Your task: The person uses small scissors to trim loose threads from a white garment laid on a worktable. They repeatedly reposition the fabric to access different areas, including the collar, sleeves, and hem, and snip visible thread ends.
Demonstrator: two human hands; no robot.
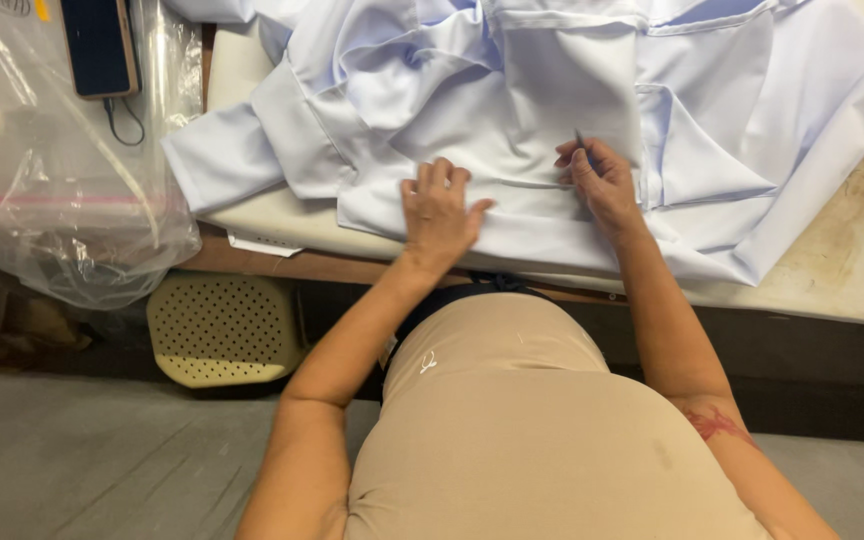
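A pale blue shirt (512, 90) lies crumpled over the padded table (852, 260). My left hand (439, 210) presses flat on the shirt's lower edge, fingers spread. To its right, my right hand (600, 180) pinches a small thin dark tool (580, 140) whose tip points up against the fabric, beside a pocket-like flap. The tool's kind is too small to tell.
A clear plastic bag (62, 200) hangs off the table's left end, with a dark phone (99, 45) and cable on it. A perforated cream stool seat (222, 330) stands under the table on the grey floor. The table's right part is stained.
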